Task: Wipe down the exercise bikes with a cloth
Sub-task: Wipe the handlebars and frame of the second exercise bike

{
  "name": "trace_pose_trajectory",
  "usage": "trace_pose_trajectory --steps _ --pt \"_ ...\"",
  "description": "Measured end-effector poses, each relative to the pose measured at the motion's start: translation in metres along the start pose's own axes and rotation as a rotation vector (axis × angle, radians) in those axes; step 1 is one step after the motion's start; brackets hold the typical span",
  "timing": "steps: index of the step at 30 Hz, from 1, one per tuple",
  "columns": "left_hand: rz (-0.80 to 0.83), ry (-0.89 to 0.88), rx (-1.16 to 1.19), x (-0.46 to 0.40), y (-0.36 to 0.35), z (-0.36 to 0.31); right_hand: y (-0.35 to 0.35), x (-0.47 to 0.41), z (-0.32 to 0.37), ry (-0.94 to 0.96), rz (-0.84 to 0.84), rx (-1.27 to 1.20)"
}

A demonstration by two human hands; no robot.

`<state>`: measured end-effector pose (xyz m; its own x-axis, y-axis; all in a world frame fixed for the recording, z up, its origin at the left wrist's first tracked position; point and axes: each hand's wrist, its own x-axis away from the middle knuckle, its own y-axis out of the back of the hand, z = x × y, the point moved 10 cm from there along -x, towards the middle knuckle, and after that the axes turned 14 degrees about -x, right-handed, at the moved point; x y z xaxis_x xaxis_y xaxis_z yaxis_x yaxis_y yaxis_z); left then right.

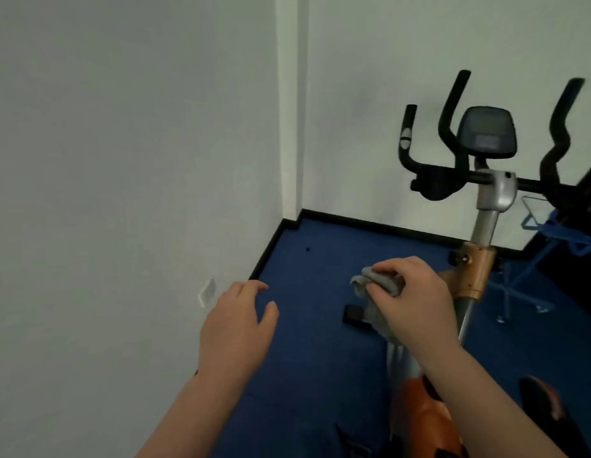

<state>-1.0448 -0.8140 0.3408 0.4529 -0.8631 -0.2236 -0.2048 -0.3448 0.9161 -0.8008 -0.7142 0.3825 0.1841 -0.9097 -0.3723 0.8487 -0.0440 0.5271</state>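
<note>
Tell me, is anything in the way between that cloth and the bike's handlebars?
Nothing visible. The right hand grips the grey cloth beside the bike's post; the handlebars above it are unobstructed.

Open room, as I see it: bare blue carpet (pixel 307 342) to my left and ahead, running to the corner where the two white walls (pixel 122 143) meet. My left hand (pixel 236 328) hangs over this carpet with nothing near it.

Obstacles, right side: exercise bike (pixel 479 269), its grey post rising to black handlebars (pixel 452 127) and a console (pixel 487 132). Handlebar prongs stand apart with gaps between. My right hand (pixel 416 292), holding the grey cloth (pixel 376 285), sits just left of the post. A black pedal (pixel 353 315) lies below it.

Far right: blue metal rack (pixel 551 236), close beside the bike, narrowing the passage there.
</note>
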Motion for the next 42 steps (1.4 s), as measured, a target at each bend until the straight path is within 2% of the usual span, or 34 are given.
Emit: trace_pose_trajectory --steps 13,19,25,32,36,40,42 --pt "0.143 -0.453 0.075 -0.204 -0.064 -0.049 -0.037 -0.087 -0.030 -0.245 -0.295 0.164" --pt "0.253 -0.603 0.154 -0.242 -0.106 -0.103 -0.020 -0.103 -0.052 -0.351 -0.434 0.246" --pt "0.285 -0.738 0.174 -0.269 -0.139 -0.181 0.010 -0.134 -0.090 -0.399 -0.531 0.248" --pt "0.300 -0.741 0.288 -0.319 -0.173 -0.271 0.065 -0.204 -0.136 -0.300 -0.665 0.197" --pt "0.306 -0.711 0.397 -0.339 -0.192 -0.304 0.069 -0.265 -0.166 -0.262 -0.600 0.155" --pt "0.473 -0.585 0.608 -0.341 -0.219 -0.318 0.042 -0.300 -0.190 -0.256 -0.495 0.057" --pt "0.497 -0.565 0.673 -0.341 -0.226 -0.323 0.037 -0.291 -0.197 -0.221 -0.488 0.024"
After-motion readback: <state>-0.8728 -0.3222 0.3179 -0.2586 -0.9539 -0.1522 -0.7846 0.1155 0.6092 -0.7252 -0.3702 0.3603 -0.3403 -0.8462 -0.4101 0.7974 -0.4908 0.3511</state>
